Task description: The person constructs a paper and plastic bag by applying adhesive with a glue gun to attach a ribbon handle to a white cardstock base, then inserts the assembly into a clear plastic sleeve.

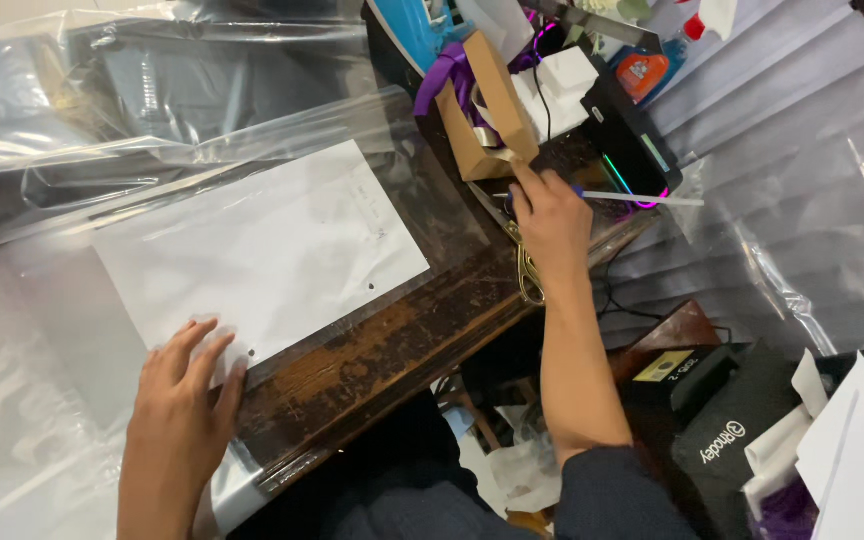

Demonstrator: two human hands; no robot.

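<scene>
My left hand (184, 390) lies flat with fingers spread on the near corner of a clear plastic bag (282, 150) holding a white sheet (262, 240), spread over a dark wooden table (392, 340). My right hand (550, 215) reaches to the table's far edge and pinches a small piece of white tape or ribbon (504, 152) coming from an open brown cardboard box (487, 105). A thin white pen-like stick (642, 198) lies just past that hand. Gold scissors (527, 270) rest under the wrist.
Purple ribbon (442, 75), white blocks (562, 80) and a black device with lit edges (632, 140) crowd the far table corner. An orange spray bottle (647, 65) stands behind. More clear plastic bags (152, 80) lie at upper left. Black packages and white paper (852, 440) sit at lower right.
</scene>
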